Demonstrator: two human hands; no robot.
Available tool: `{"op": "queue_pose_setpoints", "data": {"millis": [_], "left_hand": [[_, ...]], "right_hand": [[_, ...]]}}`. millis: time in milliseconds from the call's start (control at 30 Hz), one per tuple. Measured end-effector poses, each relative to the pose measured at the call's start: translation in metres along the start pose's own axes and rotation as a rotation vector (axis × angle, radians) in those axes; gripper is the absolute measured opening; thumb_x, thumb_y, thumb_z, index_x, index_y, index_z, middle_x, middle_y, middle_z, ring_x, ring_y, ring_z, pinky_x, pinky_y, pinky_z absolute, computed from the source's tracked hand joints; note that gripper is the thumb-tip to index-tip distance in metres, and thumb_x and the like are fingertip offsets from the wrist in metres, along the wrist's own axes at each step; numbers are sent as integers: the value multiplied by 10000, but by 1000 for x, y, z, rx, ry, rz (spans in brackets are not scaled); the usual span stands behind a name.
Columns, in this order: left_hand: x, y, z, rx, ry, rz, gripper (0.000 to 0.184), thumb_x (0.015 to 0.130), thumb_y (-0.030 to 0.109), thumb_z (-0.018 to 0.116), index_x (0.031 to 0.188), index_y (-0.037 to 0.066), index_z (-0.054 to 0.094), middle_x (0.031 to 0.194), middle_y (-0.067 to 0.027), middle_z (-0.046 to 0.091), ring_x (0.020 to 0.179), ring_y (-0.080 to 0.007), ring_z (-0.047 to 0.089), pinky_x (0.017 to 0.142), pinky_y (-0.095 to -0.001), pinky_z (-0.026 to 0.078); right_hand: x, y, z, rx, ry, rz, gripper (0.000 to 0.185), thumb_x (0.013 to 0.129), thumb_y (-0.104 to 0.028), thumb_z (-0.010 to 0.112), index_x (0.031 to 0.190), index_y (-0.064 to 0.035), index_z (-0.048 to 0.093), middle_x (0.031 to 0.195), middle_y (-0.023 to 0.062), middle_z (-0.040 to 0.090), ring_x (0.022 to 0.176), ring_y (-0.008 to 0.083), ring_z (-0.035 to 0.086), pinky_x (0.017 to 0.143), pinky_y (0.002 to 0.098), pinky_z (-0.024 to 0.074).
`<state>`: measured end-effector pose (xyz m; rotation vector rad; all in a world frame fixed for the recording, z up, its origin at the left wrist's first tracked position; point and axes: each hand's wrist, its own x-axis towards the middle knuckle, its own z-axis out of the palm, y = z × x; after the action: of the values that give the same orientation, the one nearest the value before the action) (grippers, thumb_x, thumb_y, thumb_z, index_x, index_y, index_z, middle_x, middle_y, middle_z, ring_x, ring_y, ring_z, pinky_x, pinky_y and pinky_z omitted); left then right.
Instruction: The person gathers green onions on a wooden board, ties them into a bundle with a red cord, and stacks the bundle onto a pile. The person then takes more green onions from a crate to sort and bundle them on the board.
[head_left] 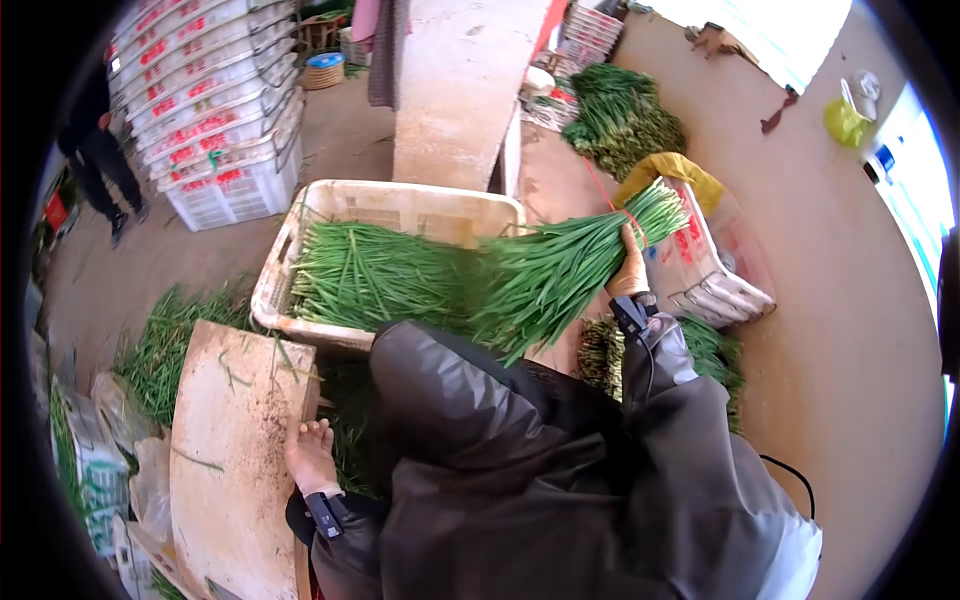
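My right hand (pixel 629 264) is wrapped round the stem end of a bunch of garlic chives (pixel 560 270). A red tie (pixel 636 228) circles the bunch near its pale cut ends. The bunch is held tilted, its green leaves hanging down to the left over the right end of a white plastic crate (pixel 284 262). More loose green leaves (pixel 375 270) lie inside that crate. My left hand (pixel 312 457) holds nothing, its fingers loosely bent and apart, beside the right edge of a dirty pale board (pixel 225 430).
Tall stacked white crates (pixel 215 120) stand at the back left, near a person's legs (pixel 100 175). A heap of chives (pixel 625 110) lies by the right wall. Another crate (pixel 700 240) with a yellow cloth (pixel 675 170) sits close right. Loose greens (pixel 180 345) cover the floor at left.
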<state>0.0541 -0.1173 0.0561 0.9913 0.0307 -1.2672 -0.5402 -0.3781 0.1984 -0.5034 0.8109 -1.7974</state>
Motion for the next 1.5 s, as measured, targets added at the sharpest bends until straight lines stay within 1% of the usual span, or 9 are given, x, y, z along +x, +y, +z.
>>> {"op": "queue_pose_setpoints", "data": {"millis": [200,400,433,633,767,933,1133,1367,1500], "left_hand": [[31,-6,-2,119,-56,-31,261,1033,418,645,905,192,621,983,22,693,1064,-220,649,992,-391,487],[63,-4,-14,254,26,2,275,1031,444,632,1025,170,627,1090,-23,686,1157,-251,623,1064,-408,442],[65,3,-31,298,84,35,284,1028,452,634,1050,168,624,1123,-31,681,1191,-261,608,1084,-408,425],[67,-8,-37,499,53,-87,363,1011,509,636,1094,156,613,1171,-87,661,1329,-339,532,1166,-467,345],[71,-18,-32,641,159,-133,366,1032,500,595,1088,138,603,1174,-109,662,1358,-373,515,1191,-495,316],[57,-29,-17,802,307,-155,394,1068,470,530,1138,87,590,1194,-144,659,1399,-422,490,1215,-517,285],[47,-52,11,1008,521,-141,378,1130,391,483,1207,36,589,1190,-179,665,1351,-439,557,1192,-536,372],[58,-52,-3,1063,553,-205,392,1130,366,494,1336,43,575,1231,-175,667,1357,-441,554,1184,-576,379],[61,-47,-12,1070,492,-273,430,1120,416,467,1297,34,556,1454,-231,577,1448,-454,458,1238,-587,334]], "right_hand": [[-27,-119,-99,-390,221,-244,368,913,-148,806,1247,-67,675,1048,118,758,868,293,746,792,455,639],[-34,-149,-164,-566,389,-516,499,859,-165,866,1307,-67,669,1063,106,763,896,271,753,846,435,634],[-50,-262,-249,-1024,231,-7,447,858,-161,867,1255,-25,712,1063,92,774,917,235,750,866,412,617],[-110,-228,-342,-1367,326,412,517,755,-321,928,1160,-35,779,1069,82,792,934,198,733,900,378,576],[-158,-149,-349,-1619,365,565,723,634,-468,935,1172,-18,763,1075,177,784,997,288,753,954,392,570],[-185,-76,-378,-1846,500,578,850,618,-517,919,1253,-20,652,1149,230,746,1118,376,712,971,433,556],[-183,-98,-390,-1776,417,608,899,623,-536,924,1290,3,652,1177,233,738,1134,362,705,996,412,548],[-181,-144,-387,-1739,210,681,866,600,-547,923,1226,11,704,1145,234,744,1117,362,704,987,417,541],[-176,-179,-395,-1822,275,662,831,615,-519,934,1224,-1,706,1105,218,752,1076,365,713,958,416,551]]}}
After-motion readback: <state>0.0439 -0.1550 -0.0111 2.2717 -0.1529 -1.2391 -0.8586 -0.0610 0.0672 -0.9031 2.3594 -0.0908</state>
